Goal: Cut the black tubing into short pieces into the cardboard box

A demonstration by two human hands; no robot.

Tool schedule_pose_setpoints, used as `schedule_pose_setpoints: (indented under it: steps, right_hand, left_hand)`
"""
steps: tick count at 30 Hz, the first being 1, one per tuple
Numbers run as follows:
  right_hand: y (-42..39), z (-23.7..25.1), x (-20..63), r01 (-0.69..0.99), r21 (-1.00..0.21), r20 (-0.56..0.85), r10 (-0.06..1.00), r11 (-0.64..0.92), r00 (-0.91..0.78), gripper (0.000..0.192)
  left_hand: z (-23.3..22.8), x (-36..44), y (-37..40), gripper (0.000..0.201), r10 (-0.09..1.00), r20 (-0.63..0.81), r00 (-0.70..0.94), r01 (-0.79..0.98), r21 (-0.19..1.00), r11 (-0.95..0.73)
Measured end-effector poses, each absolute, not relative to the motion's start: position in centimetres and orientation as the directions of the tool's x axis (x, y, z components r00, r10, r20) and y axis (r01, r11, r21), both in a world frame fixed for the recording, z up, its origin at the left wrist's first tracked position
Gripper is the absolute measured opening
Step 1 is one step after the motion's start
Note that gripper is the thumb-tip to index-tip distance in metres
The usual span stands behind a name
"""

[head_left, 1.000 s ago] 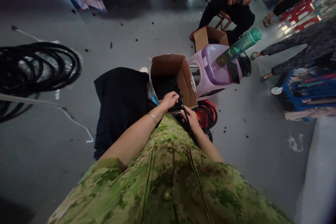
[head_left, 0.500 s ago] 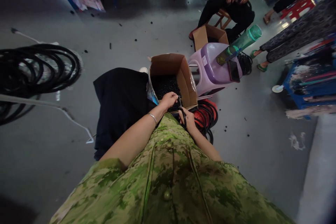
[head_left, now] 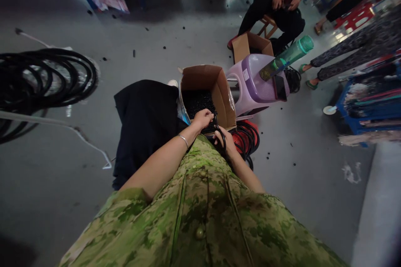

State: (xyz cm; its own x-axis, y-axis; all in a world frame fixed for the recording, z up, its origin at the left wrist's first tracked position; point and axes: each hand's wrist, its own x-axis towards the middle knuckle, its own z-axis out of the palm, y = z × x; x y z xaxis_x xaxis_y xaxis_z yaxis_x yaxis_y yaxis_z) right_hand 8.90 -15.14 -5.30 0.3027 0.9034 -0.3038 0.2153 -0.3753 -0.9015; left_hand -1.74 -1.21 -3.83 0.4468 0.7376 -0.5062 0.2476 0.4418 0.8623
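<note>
My left hand (head_left: 203,118) rests at the near rim of an open cardboard box (head_left: 223,91) filled with small black pieces (head_left: 197,102), fingers curled over something small and dark. My right hand (head_left: 226,142) sits just beside it, gripping a thin black hose (head_left: 221,134) that loops back toward my lap. The two hands nearly touch at the hose's end. What exactly the left fingers pinch is too small to tell. A coil of black hose (head_left: 247,137) lies on the floor right of my right hand.
A purple plastic stool (head_left: 253,85) lies tipped beyond the box, with a green bottle (head_left: 288,56) and a phone on it. Another person sits on a wooden stool (head_left: 267,25) behind a second cardboard box (head_left: 250,46). Large black hose coils (head_left: 46,77) lie far left. Blue racks (head_left: 369,108) stand right.
My right hand has drawn slightly closer to my body with the hose, then back toward the left hand. The left hand stays at the box rim. The view has shifted a little.
</note>
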Motion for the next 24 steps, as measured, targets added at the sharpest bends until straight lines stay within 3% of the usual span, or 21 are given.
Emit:
schedule_pose_setpoints:
  steps: [13,24]
  right_hand:
    - [-13.6,-4.5,10.3,0.126,-0.895,-0.392,0.890,-0.428,0.235,0.057]
    - [-13.1,-4.5,10.1,0.319,-0.886,-0.275,0.936,-0.336,0.220,0.050]
  left_hand:
    - [-2.5,-2.0,-1.4,0.018,0.669,-0.556,0.492,0.210,0.822,0.529]
    - [-1.9,-2.2,-1.4,0.017,0.636,-0.569,0.521,0.360,0.822,0.441]
